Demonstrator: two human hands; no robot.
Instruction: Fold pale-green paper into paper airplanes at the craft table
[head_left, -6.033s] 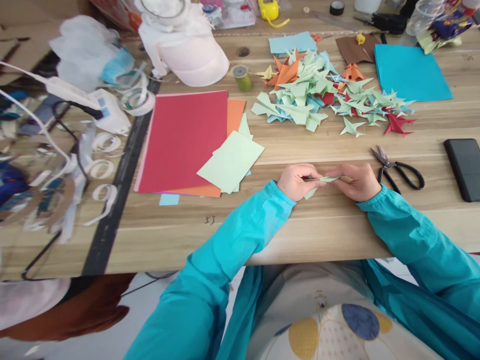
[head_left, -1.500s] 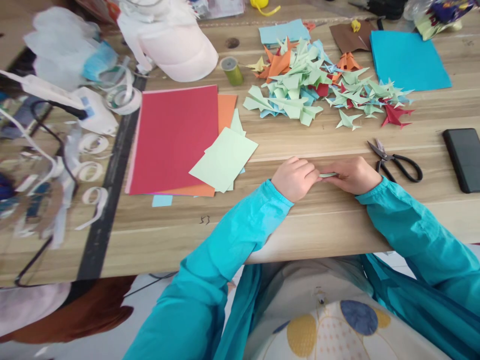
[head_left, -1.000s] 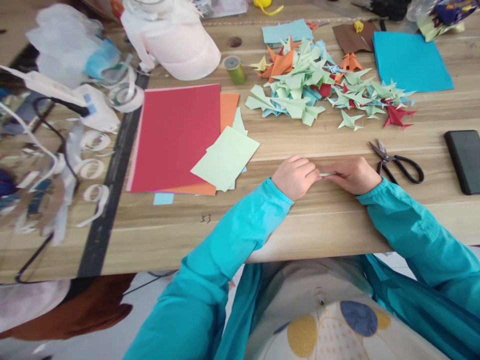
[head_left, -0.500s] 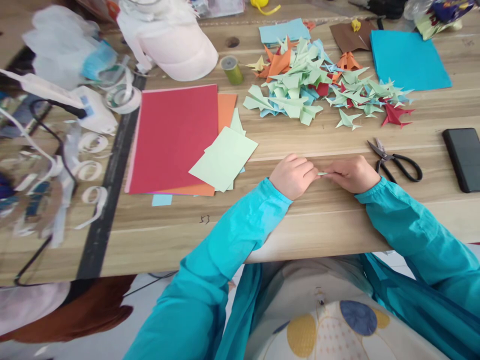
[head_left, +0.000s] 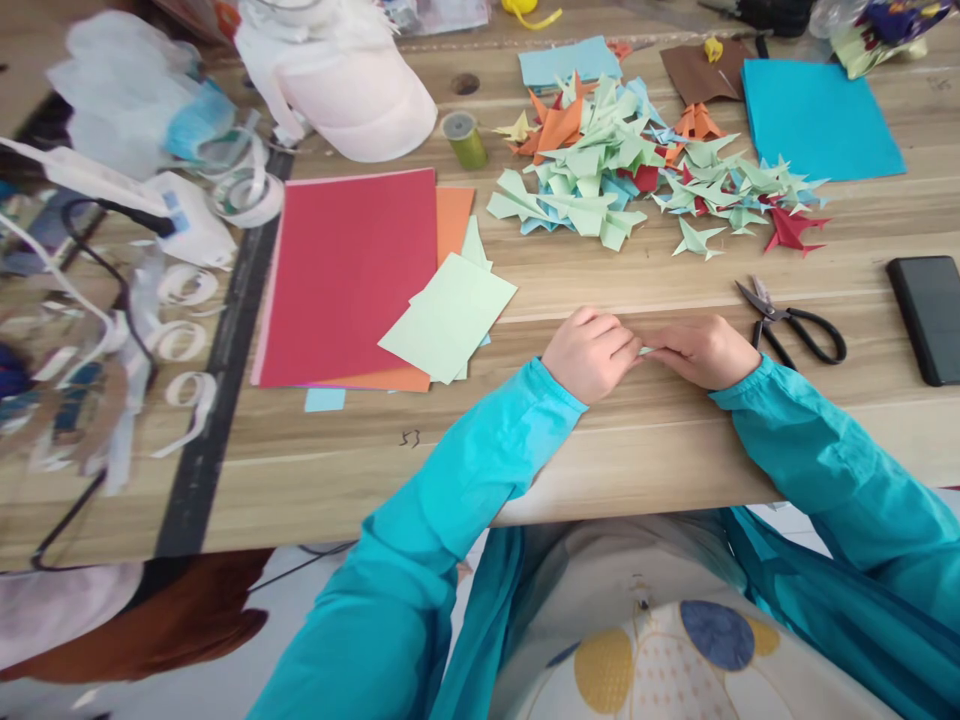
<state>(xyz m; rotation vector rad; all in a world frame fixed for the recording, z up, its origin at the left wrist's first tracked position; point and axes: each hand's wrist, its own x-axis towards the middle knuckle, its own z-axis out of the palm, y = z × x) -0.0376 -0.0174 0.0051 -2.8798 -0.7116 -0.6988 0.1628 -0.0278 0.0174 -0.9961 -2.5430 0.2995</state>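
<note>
Between my fingertips, low over the table, is a small piece of pale green paper [head_left: 644, 351]; only a sliver of it shows. My left hand [head_left: 591, 352] is closed on its left side with the fingers curled. From the other side my right hand [head_left: 705, 351] pinches it between thumb and fingers. Black-handled scissors [head_left: 791, 322] lie just beyond my right hand with their blades apart. Above my hands spreads a heap of folded paper shapes [head_left: 600, 160], mostly pale green with some orange, red and blue. To the left, pale green sheets [head_left: 448, 318] rest on red paper [head_left: 349, 280].
A black phone [head_left: 926, 318] lies at the right. Blue sheets [head_left: 821, 118] and brown paper [head_left: 701, 70] are at the back, near a green thread spool [head_left: 463, 140] and a white cap [head_left: 349, 90]. Tape rolls [head_left: 247, 190] and cables clutter the left side.
My hands have drawn very slightly closer together, and less of the green paper shows between them. The other things on the table stay where they were.
</note>
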